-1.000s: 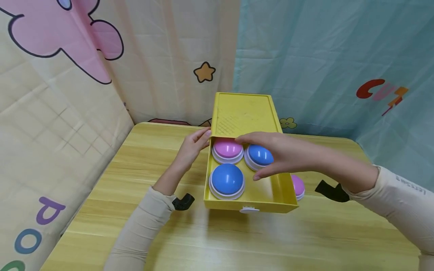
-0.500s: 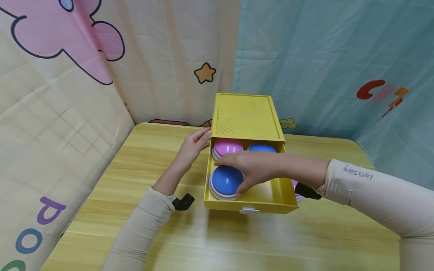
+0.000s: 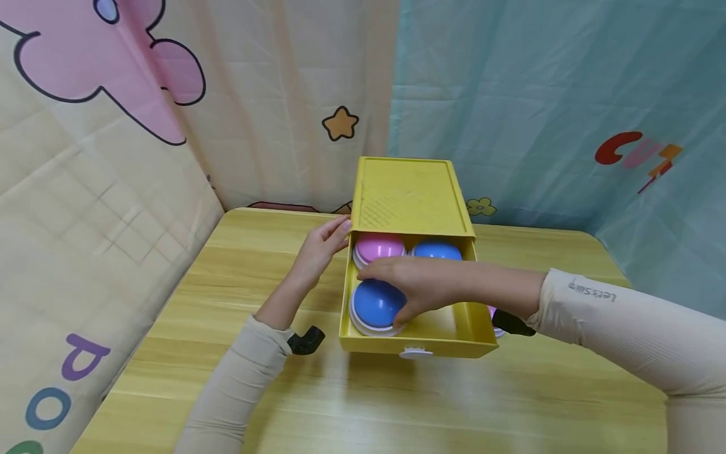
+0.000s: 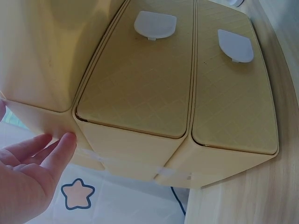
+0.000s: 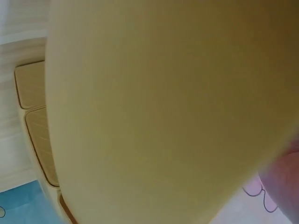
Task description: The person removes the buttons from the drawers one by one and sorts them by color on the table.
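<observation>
Right hand (image 3: 416, 280): fingers and thumb curved round the white-rimmed blue dome (image 3: 375, 304), which I see at the front left of the pulled-out yellow drawer (image 3: 374, 344). Behind it — side by side, near the cabinet (image 3: 412, 195) — sit a pink dome (image 3: 379, 248) and a second blue dome (image 3: 437, 250). Left hand (image 3: 319, 249): fingers nearly straight, tips touching the cabinet's left side. My left-wrist view adds two closed drawers (image 4: 135, 79) with white handles (image 4: 155, 24); my right-wrist view is mostly blurred yellow.
</observation>
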The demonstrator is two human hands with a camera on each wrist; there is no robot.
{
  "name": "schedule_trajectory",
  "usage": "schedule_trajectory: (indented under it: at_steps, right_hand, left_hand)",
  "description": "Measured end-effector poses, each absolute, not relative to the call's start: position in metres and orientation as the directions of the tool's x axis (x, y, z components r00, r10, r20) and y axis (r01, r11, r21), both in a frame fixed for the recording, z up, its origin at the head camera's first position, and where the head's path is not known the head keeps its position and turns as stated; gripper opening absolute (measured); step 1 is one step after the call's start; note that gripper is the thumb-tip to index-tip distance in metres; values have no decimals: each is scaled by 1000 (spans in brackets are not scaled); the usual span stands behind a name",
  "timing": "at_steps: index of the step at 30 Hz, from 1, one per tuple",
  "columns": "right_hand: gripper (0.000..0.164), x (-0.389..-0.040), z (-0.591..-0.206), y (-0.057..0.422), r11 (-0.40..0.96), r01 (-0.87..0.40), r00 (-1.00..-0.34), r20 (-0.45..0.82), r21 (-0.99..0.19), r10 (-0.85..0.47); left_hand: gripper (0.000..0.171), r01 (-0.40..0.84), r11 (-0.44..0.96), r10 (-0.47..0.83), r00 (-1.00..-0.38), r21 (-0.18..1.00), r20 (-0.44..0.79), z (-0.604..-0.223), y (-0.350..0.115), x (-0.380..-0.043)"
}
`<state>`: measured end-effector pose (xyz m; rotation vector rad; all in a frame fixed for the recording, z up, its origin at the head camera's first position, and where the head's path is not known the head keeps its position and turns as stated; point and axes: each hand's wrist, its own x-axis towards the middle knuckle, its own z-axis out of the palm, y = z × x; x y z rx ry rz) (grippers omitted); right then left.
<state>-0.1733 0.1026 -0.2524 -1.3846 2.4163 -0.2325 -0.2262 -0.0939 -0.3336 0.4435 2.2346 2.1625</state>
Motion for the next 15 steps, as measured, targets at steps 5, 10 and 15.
schedule_trajectory:
  at_steps: [5,10,15]
  right_hand:
    - [80,-171,-240,109,472,-815,-459,-125,-336,-880]
    - [78,-168,-224,127,450,-813,-478,-19,-369,-878]
    - [74,-164,-210,154,480,-783,-541,52,-396,-839]
  left_hand:
    - [48,201,22,195,-962,979,193,-333,-94,-225]
    - [49,213,9,202,-957,977,207,-333,-95,-225]
    - [49,211,-7,202,-957,978,208,-334,-94,-225]
